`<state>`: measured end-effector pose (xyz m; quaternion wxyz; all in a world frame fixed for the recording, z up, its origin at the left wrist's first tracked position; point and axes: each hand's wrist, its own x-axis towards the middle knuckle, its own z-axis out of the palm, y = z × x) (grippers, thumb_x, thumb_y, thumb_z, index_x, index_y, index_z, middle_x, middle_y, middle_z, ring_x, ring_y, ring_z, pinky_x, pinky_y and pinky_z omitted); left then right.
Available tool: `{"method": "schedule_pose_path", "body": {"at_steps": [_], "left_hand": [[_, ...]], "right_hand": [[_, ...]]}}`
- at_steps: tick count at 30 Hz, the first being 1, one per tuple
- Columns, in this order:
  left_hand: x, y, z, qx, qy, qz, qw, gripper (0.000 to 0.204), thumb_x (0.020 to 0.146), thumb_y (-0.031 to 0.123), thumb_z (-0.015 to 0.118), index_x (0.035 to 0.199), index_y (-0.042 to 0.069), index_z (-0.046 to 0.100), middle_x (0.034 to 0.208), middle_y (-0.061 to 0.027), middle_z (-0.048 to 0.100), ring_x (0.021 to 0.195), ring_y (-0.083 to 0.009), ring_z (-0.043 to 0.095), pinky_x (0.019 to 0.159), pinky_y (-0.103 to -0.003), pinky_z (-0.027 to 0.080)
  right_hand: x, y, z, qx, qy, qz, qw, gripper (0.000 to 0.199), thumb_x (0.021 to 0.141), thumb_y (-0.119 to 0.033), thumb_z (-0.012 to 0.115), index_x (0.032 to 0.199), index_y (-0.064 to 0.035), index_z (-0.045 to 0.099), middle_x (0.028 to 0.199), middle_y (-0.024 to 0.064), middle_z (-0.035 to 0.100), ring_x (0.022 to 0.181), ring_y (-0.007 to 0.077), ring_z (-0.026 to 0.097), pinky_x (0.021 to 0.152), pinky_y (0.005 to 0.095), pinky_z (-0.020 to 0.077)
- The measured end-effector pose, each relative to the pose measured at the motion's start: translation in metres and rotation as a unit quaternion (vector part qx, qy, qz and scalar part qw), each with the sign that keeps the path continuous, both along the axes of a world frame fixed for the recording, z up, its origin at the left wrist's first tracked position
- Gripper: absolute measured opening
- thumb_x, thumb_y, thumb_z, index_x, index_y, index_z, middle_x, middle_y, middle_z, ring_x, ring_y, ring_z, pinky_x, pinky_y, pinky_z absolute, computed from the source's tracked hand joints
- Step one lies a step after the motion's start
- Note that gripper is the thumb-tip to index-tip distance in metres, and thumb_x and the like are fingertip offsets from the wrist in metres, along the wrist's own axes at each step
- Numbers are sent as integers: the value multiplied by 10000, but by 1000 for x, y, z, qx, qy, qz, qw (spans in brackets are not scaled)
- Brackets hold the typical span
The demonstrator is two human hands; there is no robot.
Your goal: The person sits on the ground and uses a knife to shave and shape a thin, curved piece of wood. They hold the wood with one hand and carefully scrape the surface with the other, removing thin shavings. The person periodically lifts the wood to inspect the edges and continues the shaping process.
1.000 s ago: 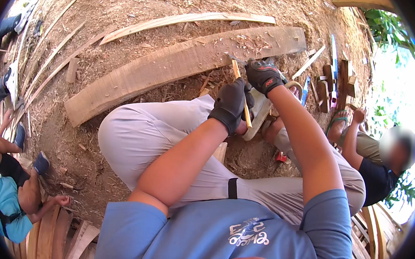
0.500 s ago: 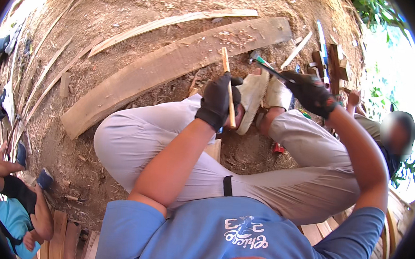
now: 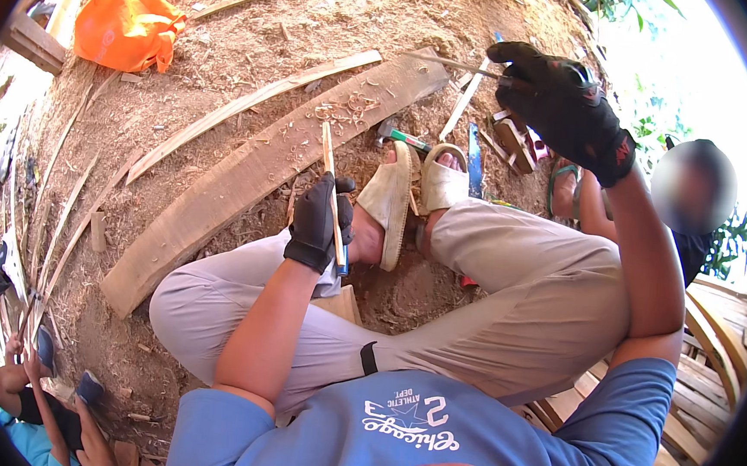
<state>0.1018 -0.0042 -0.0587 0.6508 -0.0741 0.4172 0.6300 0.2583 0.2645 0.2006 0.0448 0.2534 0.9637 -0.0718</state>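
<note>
My left hand (image 3: 315, 225), in a black glove, is closed around a narrow wooden stick (image 3: 328, 150) held nearly upright above my bent knee. A blue piece (image 3: 343, 261) shows at the stick's lower end; I cannot make out what it is. My right hand (image 3: 560, 103), also gloved in black, is raised at the upper right. Its fingers are closed on a long thin dark tool (image 3: 459, 64), edge-on and pointing left, whose exact kind is unclear. The two hands are well apart. A hammer with a green handle (image 3: 410, 139) lies on the ground beyond my sandals.
A broad curved plank (image 3: 247, 177) with shavings on it lies ahead, beside a thinner curved strip (image 3: 252, 108). An orange bag (image 3: 128, 27) sits at the far left. Blue metal (image 3: 475, 166) and wooden blocks (image 3: 516, 141) lie right of my feet. Other people sit left and right.
My right hand has lifted up and away with the thin tool, leaving the hammer in plainer sight. The view has shifted, and the left hand still grips the stick.
</note>
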Motion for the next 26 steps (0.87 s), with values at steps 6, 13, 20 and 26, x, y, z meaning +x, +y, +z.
{"method": "schedule_pose_path", "body": {"at_steps": [6,13,20,26], "left_hand": [[4,4,5,3,43,-27,999,435,1094,406,452,1069,20,652,536,-14,475,372,-141,434,371,-308,390],[4,-1,2,6,33,-13,999,453,1088,420,462,1090,7,649,538,-9,473,379,-138,435,381,-301,397],[2,-2,8,13,13,-10,1000,459,1093,405,472,1122,-23,635,533,-5,477,382,-118,404,384,-296,360],[0,-2,-1,22,-18,2,1000,453,1094,415,471,1137,-6,632,546,-6,488,387,-123,407,382,-303,351]], "right_hand": [[-14,-12,4,-58,-60,-10,996,369,1018,-214,631,1375,-128,603,1074,119,679,950,216,701,867,347,562],[-11,-20,-8,-119,-69,-46,989,417,983,-203,633,1398,-170,606,824,109,670,757,235,671,722,391,539],[-19,-29,-2,-145,-127,-60,979,380,1025,-268,585,1393,-184,633,775,91,653,708,171,709,688,375,572],[-14,-20,-14,-159,-147,-46,975,378,1040,-252,581,1403,-157,633,767,96,666,614,163,711,665,352,595]]}}
